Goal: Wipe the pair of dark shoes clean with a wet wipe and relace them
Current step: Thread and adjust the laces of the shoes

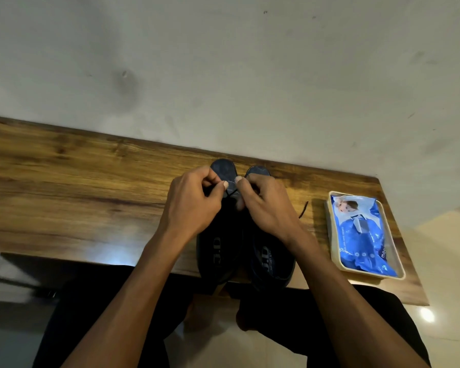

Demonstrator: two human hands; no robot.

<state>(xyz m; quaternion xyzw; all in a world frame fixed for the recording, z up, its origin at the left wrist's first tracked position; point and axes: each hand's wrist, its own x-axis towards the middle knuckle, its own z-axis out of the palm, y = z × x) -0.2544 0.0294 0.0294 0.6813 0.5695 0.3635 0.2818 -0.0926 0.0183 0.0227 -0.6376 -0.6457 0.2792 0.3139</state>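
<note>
One worktop (91,187) carries two dark shoes (219,248) side by side, toes toward the wall, so you can lace from above. One wipe pack (361,235) waits in its tray at right. Your left hand (189,205) and right hand (268,205) each pinch the lace (233,193) over the left shoe.

A home, likely: wooden table (77,181) against a scuffed plaster wall (223,62) (pale tiled floor (441,248) beneath).

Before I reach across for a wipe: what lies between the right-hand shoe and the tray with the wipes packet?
In the head view, a loose dark lace end lies on the wooden table between the right shoe and the tray; otherwise bare wood.
</note>
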